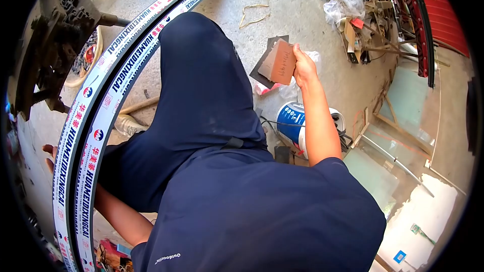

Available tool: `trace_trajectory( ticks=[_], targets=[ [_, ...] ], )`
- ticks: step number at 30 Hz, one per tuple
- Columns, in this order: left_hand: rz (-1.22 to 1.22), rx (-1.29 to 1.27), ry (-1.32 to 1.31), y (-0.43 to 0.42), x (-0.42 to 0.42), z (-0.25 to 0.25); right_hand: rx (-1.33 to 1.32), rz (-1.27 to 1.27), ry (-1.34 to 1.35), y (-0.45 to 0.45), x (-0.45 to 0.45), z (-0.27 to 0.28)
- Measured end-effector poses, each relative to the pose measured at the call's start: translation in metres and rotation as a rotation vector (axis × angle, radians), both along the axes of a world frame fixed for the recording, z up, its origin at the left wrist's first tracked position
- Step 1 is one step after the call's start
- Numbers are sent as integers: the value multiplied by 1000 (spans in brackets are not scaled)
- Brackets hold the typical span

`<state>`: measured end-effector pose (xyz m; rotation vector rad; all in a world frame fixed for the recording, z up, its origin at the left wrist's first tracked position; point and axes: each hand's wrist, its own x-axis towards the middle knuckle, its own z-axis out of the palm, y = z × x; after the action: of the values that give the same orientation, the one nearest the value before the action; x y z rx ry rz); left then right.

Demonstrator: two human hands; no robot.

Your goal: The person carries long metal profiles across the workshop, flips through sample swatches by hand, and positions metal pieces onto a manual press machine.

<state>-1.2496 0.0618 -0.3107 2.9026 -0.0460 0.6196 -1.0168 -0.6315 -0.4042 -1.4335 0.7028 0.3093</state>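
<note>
My right hand (pixel 305 68) is closed on the edge of a brown rectangular piece of card (pixel 283 63) with handwriting on it. A dark grey flat piece (pixel 262 66) shows behind the card; whether it is held too I cannot tell. On the left, two long profiles (pixel 98 133) with printed white protective film run past my left knee, appearing bowed in this view. My left hand (pixel 49 157) is mostly hidden behind them. Its fingertips stick out beyond the outer edge, apart from each other; contact with the profiles is not visible.
A dark metal machine part (pixel 55 35) stands at upper left. Right of my leg sits a blue and white bucket (pixel 292 123) with black cables. Scrap and clear plastic (pixel 345 0) are piled at upper right. Glass panes (pixel 403 100) and a metal rod (pixel 398 163) lie right.
</note>
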Motion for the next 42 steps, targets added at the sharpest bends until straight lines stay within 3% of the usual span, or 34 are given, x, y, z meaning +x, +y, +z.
trace_trajectory(
  ticks=[6,12,15,17,18,19,21,22,25,28,30,31,33,38,42],
  targets=[
    [87,-352,22,6,-8,-8,-50,-40,49,-11,-5,-22],
    [215,-1333,44,27,-25,-18,-149,30,85,-35,-25,-68],
    [-158,-1868,74,23,-19,-9,-343,159,137,-45,-41,-87],
    [-553,-1848,77,-28,9,12,-639,339,105,-57,-58,-107],
    [-627,-2034,93,-24,10,9,-784,430,93,-63,-70,-119],
    [-639,-2379,49,-13,6,5,-972,532,63,-68,-79,-128],
    [-625,-2846,-180,10,-4,-5,-999,643,145,-72,-102,-137],
    [-680,-2973,-447,13,-12,-16,-1010,675,201,-70,-114,-142],
    [-808,-2885,-56,7,-5,-14,-1037,789,219,-51,-143,-141],
    [-913,-3171,-30,-1,-1,-9,-964,817,233,-36,-157,-152],
    [-1103,-3402,-148,-20,-2,-14,-885,808,226,-40,-163,-175],
    [-1214,-3693,-159,-20,-3,-20,-844,783,244,-43,-164,-185],
    [-1228,-3624,-191,-16,-5,-26,-734,703,268,-53,-165,-194],
    [-1158,-3434,-174,-7,-8,-28,-878,510,392,-120,-169,-222],
    [-1116,-3382,-174,-2,-7,-29,-1158,618,531,-132,-131,-162]
  ],
)
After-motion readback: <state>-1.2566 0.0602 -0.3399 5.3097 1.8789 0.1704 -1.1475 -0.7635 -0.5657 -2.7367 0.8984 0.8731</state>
